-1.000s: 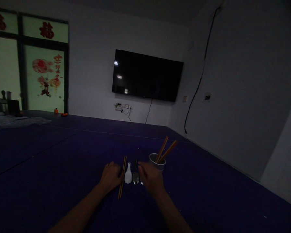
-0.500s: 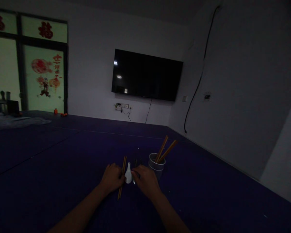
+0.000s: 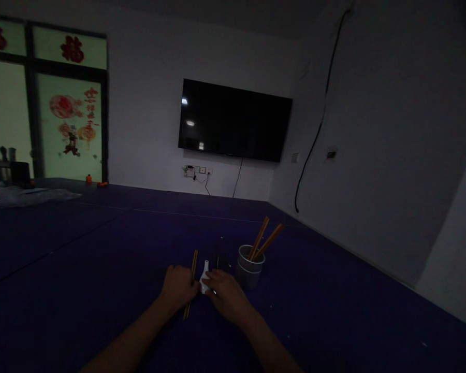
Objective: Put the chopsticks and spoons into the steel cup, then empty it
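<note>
My left hand (image 3: 178, 286) lies curled on a pair of brown chopsticks (image 3: 192, 261) on the dark blue floor; the sticks now slant to the left. My right hand (image 3: 224, 293) covers the bowl of a white ceramic spoon (image 3: 205, 268), fingers bent over it. A dark metal spoon handle (image 3: 218, 259) pokes out just beyond my right fingers. To the right stands a grey cup (image 3: 249, 268) with two brown chopsticks (image 3: 264, 238) leaning in it. The room is dim, so I cannot see the fingers' grip clearly.
The dark blue mat (image 3: 101, 248) stretches to white walls. A black television (image 3: 235, 120) hangs on the far wall above a socket strip (image 3: 197, 170). A cable (image 3: 314, 140) runs down the right wall. A window with red decorations (image 3: 72, 116) is at the left.
My right hand slid left from beside the cup onto the white spoon and the metal spoon. The chopsticks under my left hand tilted and shifted slightly left.
</note>
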`<state>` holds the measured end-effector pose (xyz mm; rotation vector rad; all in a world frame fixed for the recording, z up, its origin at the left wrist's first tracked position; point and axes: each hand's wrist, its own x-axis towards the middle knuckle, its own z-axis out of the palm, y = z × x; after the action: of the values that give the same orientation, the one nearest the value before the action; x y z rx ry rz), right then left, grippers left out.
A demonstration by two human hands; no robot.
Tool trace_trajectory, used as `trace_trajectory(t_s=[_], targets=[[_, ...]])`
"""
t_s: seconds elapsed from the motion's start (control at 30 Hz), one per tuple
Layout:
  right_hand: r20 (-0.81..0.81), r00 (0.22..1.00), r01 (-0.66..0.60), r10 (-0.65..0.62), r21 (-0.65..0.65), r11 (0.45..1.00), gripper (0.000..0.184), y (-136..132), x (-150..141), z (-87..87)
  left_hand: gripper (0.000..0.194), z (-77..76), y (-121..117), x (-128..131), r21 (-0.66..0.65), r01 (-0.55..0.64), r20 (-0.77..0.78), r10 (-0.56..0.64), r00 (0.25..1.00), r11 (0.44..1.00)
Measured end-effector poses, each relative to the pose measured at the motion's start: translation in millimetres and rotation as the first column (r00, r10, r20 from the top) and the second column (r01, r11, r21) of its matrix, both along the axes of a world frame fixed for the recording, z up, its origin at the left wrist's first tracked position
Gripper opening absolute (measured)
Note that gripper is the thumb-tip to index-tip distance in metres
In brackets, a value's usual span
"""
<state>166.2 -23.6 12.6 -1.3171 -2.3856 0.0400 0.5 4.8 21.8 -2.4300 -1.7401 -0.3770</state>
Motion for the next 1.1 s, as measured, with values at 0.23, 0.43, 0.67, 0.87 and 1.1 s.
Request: trace_trajectory(t_s=[0.23,0.43,0.67,0.87,1.1], targets=[[0.002,1.000,-0.009,0.009,-0.053,0.999,0.035,2.3,1.8,0.7,0.041,5.0,-5.9,0.8,-0.015,-0.052,-0.032,0.051,0.998,0.999],[-0.010,1.000,-0.013,0.013,-0.064,0.998,0.035,4.4,1.1,-0.7,0.040,3.7,-6.0,1.7,-0.013,-0.023,-0.058,0.023,0.998,1.000],[-0.038,0.999,-0.022,0.020,-0.062,0.998,0.035,4.4,2.1,-2.8,0.037,-2.7,-0.9,3.2,-0.007,-0.040,-0.059,0.039,0.997,0.999],[-0.052,0.999,-0.015,0.012,-0.057,0.998,0.035,4.2,2.3,-2.9,0.032,-1.9,-0.5,5.2,-0.018,-0.071,-0.040,0.070,0.997,0.997],[-0.054,0.998,-0.018,0.016,-0.042,0.999,0.034,5.0,3.1,-3.5,0.032,-1.9,-0.9,4.8,-0.025,-0.060,-0.030,0.059,0.998,0.998]])
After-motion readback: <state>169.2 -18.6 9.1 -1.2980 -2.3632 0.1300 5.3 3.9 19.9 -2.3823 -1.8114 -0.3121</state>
